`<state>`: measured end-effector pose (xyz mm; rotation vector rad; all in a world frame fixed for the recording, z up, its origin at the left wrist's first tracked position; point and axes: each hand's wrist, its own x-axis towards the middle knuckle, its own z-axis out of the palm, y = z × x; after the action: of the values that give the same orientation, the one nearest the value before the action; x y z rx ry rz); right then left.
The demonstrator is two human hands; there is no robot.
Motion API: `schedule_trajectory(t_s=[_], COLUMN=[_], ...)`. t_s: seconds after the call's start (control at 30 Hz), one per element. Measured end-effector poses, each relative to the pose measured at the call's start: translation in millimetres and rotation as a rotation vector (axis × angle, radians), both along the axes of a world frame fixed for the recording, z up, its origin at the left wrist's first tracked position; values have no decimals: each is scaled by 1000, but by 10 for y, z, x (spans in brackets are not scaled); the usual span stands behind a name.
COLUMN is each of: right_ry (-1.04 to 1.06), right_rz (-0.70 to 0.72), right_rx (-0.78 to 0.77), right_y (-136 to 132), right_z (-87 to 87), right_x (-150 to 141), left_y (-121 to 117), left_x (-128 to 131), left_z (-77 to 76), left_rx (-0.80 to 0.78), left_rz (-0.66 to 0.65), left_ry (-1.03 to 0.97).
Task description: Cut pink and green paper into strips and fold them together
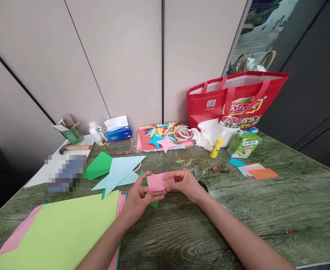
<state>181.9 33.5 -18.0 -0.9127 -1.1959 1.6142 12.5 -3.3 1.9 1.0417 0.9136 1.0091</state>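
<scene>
A small pink piece of paper [155, 182] is held up between both my hands, above the middle of the table. My left hand [140, 193] grips it at its left and lower edge, thumb in front and fingers behind. At the right end my right hand [185, 183] pinches it between thumb and fingers. Green paper [154, 204] lies beneath, partly hidden by my left hand. Scissors [203, 185] with black handles rest just beyond my right hand, partly covered by it. A small red and green paper star [180, 161] lies farther back.
Large coloured sheets [69, 228] are stacked at the front left, with cut light blue paper [122, 168] behind. Small coloured sheets [263, 174], a glue stick [216, 147], a white mug [228, 131] and a red bag [210, 99] stand or lie to the right. A hammer [77, 147] lies back left.
</scene>
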Motion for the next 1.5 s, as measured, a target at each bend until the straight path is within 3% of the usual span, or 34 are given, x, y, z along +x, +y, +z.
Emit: schedule_trajectory(t_s=[0.27,0.53,0.73,1.03,1.17,1.27,1.33,1.5], right_ry=[7,-141,-228,-260,-298,-225,-152,-31], right_rz=[-51,24,12,46,-111,-232,-209,37], right_rx=[38,147,323,336,373,338,285,56], right_y=[42,-50,-87,-15,80,130,118,-9], right_z=[26,-34,-8,-4,0,18,39,58], right_x=[89,-45,-66,34,144,177,141,-24], left_y=[0,42,51,53,79,95,96,82], left_x=[-55,-32,-32,-32,-89,-139,-157,-154], left_z=[22,-6,-52,-83,-68,-48,-48,-86], left_rx=[48,-45,-60,-37,48,192,311,499], left_rz=[-65,50,140,170,219,330,349,263], left_ry=[-77,180,136,122,115,218,286,294])
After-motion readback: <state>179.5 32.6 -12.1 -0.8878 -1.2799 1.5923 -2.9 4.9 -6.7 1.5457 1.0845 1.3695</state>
